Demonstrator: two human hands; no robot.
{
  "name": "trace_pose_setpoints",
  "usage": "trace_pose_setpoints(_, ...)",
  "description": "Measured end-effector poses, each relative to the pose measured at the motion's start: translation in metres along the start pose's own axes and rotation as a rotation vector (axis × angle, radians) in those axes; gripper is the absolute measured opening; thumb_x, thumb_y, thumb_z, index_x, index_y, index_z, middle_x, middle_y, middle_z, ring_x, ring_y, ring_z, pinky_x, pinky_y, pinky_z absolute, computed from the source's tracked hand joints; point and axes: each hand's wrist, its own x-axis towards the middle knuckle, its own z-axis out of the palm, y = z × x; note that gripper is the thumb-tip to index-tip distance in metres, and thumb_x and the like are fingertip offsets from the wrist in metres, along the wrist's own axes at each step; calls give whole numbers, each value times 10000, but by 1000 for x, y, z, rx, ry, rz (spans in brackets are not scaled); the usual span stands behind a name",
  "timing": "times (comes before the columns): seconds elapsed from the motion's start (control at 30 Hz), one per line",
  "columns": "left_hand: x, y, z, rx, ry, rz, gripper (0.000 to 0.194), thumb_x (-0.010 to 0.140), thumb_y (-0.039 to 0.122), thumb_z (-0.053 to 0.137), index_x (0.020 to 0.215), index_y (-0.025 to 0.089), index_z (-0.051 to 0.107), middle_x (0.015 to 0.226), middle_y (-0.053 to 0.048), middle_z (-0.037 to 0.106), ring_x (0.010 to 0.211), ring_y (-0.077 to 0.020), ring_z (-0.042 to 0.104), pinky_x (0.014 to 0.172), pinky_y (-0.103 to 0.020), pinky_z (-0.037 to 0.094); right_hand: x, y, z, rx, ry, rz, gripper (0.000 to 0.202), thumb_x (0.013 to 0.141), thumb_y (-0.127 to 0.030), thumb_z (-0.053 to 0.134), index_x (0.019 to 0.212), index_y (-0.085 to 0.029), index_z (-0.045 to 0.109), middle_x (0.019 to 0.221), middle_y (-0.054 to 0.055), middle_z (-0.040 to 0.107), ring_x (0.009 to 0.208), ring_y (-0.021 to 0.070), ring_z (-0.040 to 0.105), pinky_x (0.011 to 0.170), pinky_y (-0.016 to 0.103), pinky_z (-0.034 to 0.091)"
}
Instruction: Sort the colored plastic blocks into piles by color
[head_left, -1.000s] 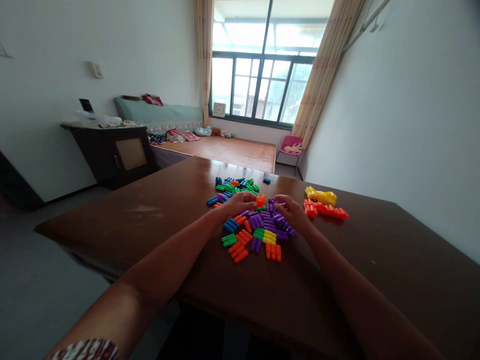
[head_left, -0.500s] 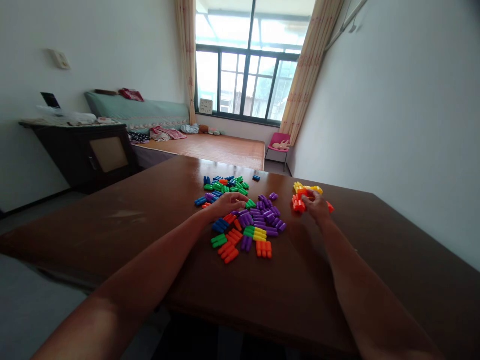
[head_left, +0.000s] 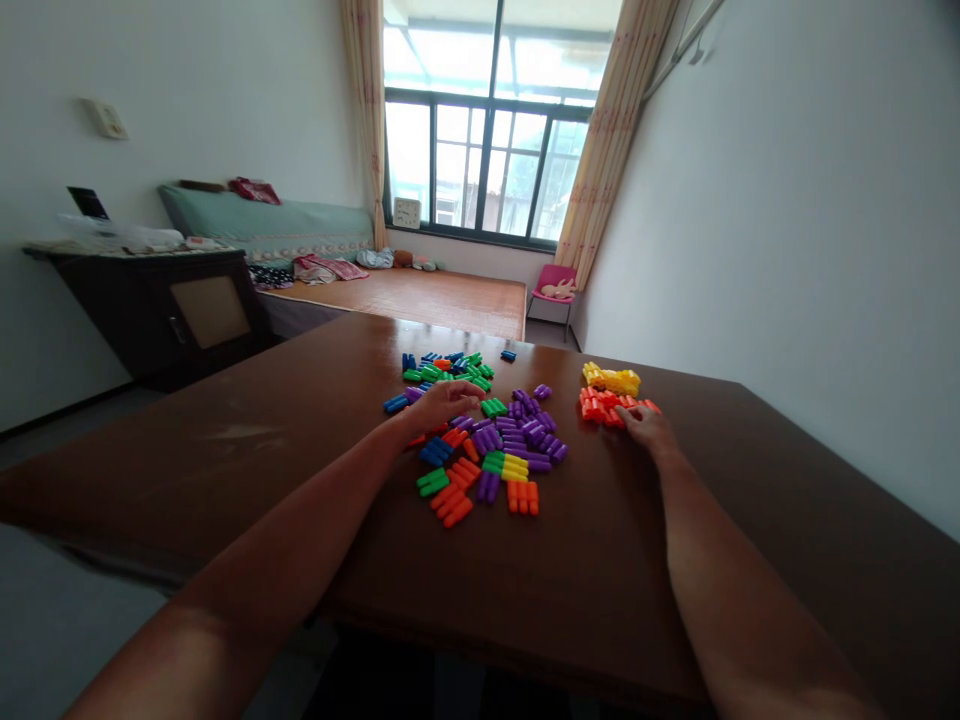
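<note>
Over the mixed pile hovers my left hand [head_left: 448,402], fingers apart and holding nothing, just left of a green block [head_left: 493,407]. Purple blocks [head_left: 534,432] lie to its right. Nearer me are orange blocks [head_left: 523,497], a yellow block [head_left: 515,467] and blue blocks [head_left: 436,452]. At the right, my right hand [head_left: 646,425] has its fingertips at the near edge of the orange group [head_left: 600,405]; whether they pinch a block is too small to tell. Behind that group sits a heap of yellow blocks [head_left: 611,378].
The blocks lie on a brown table [head_left: 585,560]. A lone blue block [head_left: 508,356] is near its far edge. Beyond stand a low bed [head_left: 420,295], a pink chair [head_left: 553,280] and a dark cabinet [head_left: 150,310] at the left.
My right hand has lowered and drawn slightly right and back; the orange block it held up is now down among the orange group. My left hand shifted slightly left, its fingers farther from the green block.
</note>
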Motion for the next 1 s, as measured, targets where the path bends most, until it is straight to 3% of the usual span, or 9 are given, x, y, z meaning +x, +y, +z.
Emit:
trace_pose_setpoints(0.13,4,-3,-25,9,215,21,374,713,397,713,983,140,697,897,-70,712,850,-187,659,707,-268,510,2,7,3,-9,66,-78,387,845,-507,479,816,-189,696,733,68,647,658,184,572,626,291,412)
trace_pose_setpoints(0.27,12,-6,-69,14,669,12,309,745,329,642,989,144,687,922,-80,714,823,-177,664,692,-272,523,7,13,8,9,252,-79,386,861,-462,445,844,-173,700,757,86,664,620,182,547,593,293,384)
trace_pose_setpoints(0.33,18,-8,-86,117,812,-44,277,771,269,592,991,129,682,949,-101,715,798,-177,667,698,-287,530,7,10,9,9,326,-76,388,864,-455,442,888,-168,703,783,97,677,608,183,537,574,291,364)
trace_pose_setpoints(0.37,22,-9,-92,217,808,-77,273,784,237,570,1004,121,681,970,-112,715,809,-183,668,719,-295,533,5,8,9,6,348,-84,387,865,-449,443,908,-167,705,793,100,681,603,181,531,568,290,355)
trace_pose_setpoints(0.43,33,-13,-95,499,677,-125,288,812,192,539,1051,117,680,1037,-126,709,900,-202,664,811,-308,524,2,1,8,0,362,-111,374,869,-426,443,938,-171,708,805,99,684,596,174,521,564,284,345)
trace_pose_setpoints(0.53,54,-19,-87,939,395,-181,333,849,201,534,1154,169,663,1197,-112,661,1135,-231,579,984,-317,447,-3,-9,7,-18,354,-142,345,871,-390,451,960,-185,714,802,85,681,600,161,515,570,274,340)
trace_pose_setpoints(0.6,70,-24,-79,1078,301,-229,340,845,225,561,1171,209,658,1232,-98,644,1208,-245,526,1026,-338,414,-5,-13,7,-28,360,-158,338,869,-384,457,965,-188,715,797,80,680,611,158,517,577,272,341)
trace_pose_setpoints(0.8,99,-38,-73,1063,284,-356,274,693,237,727,961,181,725,1076,-169,691,1084,-306,601,929,-406,465,-5,-14,6,12,355,-197,355,865,-414,452,982,-197,707,808,79,687,622,156,534,576,268,355)
trace_pose_setpoints(1.0,89,-35,-85,943,298,-361,130,556,166,788,651,175,699,845,-152,710,977,-326,643,880,-402,471,-6,-18,5,31,327,-201,347,849,-392,449,987,-197,701,806,84,692,666,191,576,617,294,398)
